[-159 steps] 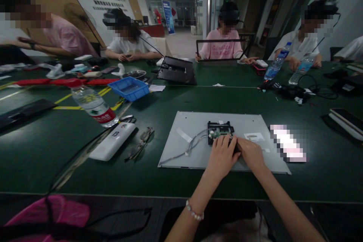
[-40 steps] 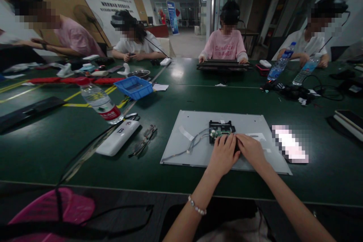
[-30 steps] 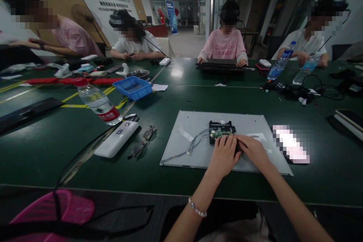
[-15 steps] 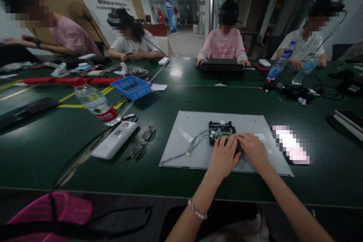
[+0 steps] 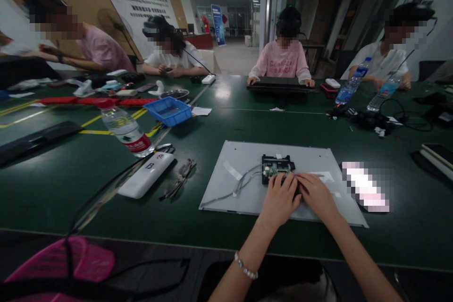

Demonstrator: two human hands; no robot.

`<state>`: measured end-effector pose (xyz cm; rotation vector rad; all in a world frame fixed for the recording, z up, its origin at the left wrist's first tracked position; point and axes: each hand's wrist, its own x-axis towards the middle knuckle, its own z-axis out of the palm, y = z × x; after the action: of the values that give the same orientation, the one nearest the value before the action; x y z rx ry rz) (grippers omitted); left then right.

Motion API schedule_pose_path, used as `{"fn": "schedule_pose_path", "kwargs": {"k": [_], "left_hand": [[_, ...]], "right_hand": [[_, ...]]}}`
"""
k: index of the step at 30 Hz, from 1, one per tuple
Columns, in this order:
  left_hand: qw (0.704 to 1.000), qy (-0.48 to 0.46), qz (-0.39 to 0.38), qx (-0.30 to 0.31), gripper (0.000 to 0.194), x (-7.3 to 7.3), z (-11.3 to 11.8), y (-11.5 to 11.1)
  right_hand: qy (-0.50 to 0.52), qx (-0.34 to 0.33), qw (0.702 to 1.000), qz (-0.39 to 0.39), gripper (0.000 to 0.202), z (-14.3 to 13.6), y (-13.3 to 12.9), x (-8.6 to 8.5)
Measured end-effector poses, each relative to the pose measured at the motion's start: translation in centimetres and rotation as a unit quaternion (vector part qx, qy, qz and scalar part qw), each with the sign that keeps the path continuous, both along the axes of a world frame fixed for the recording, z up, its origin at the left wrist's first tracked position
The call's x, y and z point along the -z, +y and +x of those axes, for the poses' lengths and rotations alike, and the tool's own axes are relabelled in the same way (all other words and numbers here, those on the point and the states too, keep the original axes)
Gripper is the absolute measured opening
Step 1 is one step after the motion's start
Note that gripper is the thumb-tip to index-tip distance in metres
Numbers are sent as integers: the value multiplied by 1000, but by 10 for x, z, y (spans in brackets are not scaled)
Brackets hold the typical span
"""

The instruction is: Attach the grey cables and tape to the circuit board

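A black plastic bracket [image 5: 267, 163] carrying a green circuit board [image 5: 280, 171] lies on a flat silver-grey panel [image 5: 222, 193]. Grey cables [image 5: 244, 179] run from it to the panel's left edge. My left hand [image 5: 281, 198] has its fingers bent over the bracket's near side, gripping it and covering that part. Close at its right, my right hand [image 5: 318, 196] is closed in a pinch at the bracket's right edge. What its fingertips hold, if anything, is hidden.
Left of the panel are eyeglasses [image 5: 179, 178], a white power bank [image 5: 146, 175], a water bottle [image 5: 127, 130] and a blue tray [image 5: 169, 112]. A phone [image 5: 366, 186] lies close on the right. Several people sit across the green table [image 5: 226, 125]. A pink basket [image 5: 94, 259] is below.
The view has tilted slightly, so the whole scene sits a little lower and to the right. Both hands stay at the bracket, with only small finger shifts.
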<state>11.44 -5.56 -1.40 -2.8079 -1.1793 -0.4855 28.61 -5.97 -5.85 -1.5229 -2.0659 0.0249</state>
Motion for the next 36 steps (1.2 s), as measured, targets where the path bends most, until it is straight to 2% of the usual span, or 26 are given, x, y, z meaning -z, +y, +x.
{"fn": "schedule_pose_path", "kwargs": {"k": [8, 13, 15, 18, 22, 25, 28, 36], "left_hand": [[1000, 15, 11, -6, 43, -2, 1, -2], [999, -9, 21, -22, 43, -19, -3, -6], [998, -27, 20, -52, 42, -27, -15, -3], [991, -38, 10, -124, 43, -31, -51, 8], [980, -15, 4, -197, 45, -17, -109, 25], [983, 19, -38, -180, 43, -6, -136, 26], [985, 25, -59, -163, 38, -3, -144, 21], [988, 14, -42, -145, 35, -9, -136, 18]], "right_hand": [[33, 1, 999, 4, 30, 4, 1, 4], [30, 7, 999, 23, 28, 5, 0, 3], [28, 22, 999, 35, 28, 4, -2, 0], [29, 40, 998, 49, 28, 3, -5, -5], [32, 37, 998, 50, 26, 2, -6, -5], [38, 31, 998, 45, 26, 3, -5, -3], [44, 17, 998, 47, 28, 3, -4, -1], [54, -1, 998, 38, 30, 3, -5, -1]]}}
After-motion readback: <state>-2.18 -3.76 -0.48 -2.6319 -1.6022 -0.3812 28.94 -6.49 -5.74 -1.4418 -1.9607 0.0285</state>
